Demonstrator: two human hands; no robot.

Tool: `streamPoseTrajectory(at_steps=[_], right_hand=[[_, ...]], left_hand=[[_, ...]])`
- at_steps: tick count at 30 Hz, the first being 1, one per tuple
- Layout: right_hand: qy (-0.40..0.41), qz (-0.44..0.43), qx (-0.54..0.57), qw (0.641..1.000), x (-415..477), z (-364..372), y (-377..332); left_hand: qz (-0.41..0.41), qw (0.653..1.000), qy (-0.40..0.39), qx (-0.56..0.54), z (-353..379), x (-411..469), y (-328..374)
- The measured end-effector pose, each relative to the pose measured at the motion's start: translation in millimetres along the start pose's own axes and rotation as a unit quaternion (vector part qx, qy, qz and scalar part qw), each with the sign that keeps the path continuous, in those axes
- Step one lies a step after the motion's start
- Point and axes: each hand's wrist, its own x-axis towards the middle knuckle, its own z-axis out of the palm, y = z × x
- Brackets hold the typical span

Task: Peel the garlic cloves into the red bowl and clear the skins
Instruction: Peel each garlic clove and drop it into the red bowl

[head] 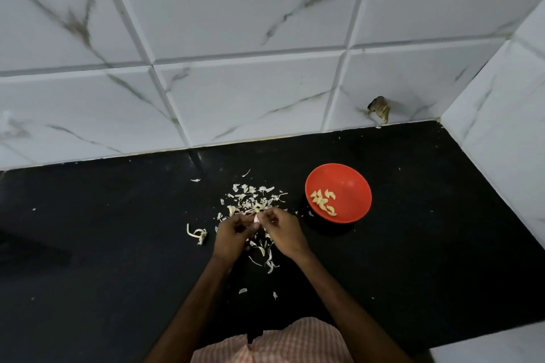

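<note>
Left hand (pixel 233 233) and right hand (pixel 283 230) pinch one garlic clove (pixel 256 219) above scattered skins (pixel 253 199) on the black worktop (pixel 118 230); peeled cloves (pixel 323 202) lie in the red bowl (pixel 351 183).

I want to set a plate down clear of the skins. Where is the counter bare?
Bare counter lies left of the garlic stem, and right of the red bowl up to the side wall. Crowded: the skins around the left hand and right hand, which pinch a garlic clove, across to the bowl.
</note>
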Motion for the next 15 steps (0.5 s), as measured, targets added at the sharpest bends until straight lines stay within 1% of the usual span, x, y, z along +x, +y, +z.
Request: streamPoseTrajectory(at_steps=[3,5,8,10,13,15], right_hand=[[0.019,-0.008,0.027,0.999,-3.2,13.3,-4.0],[0.028,0.003,0.056,0.998,-5.4,19.8,-6.2],[0.039,0.060,0.123,0.990,-7.2,24.6,-9.4],[0.062,0.086,0.155,0.982,-8.0,27.8,-11.6],[0.112,0.099,0.159,0.976,-8.3,30.7,-14.3],[0.116,0.098,0.141,0.978,-7.1,28.8,-11.1]], left_hand=[[0.005,0.999,-0.014,-0.036,-4.6,-2.6,2.0],[0.013,0.998,-0.028,-0.050,-8.7,-5.3,5.1],[0.016,0.997,-0.051,-0.054,-11.1,-9.6,9.3],[0.012,0.997,-0.052,-0.058,-9.4,-11.7,13.9],[0.006,0.995,-0.061,-0.075,-2.3,-13.3,25.5],[0.002,0.993,-0.084,-0.077,0.2,-13.8,30.6]])
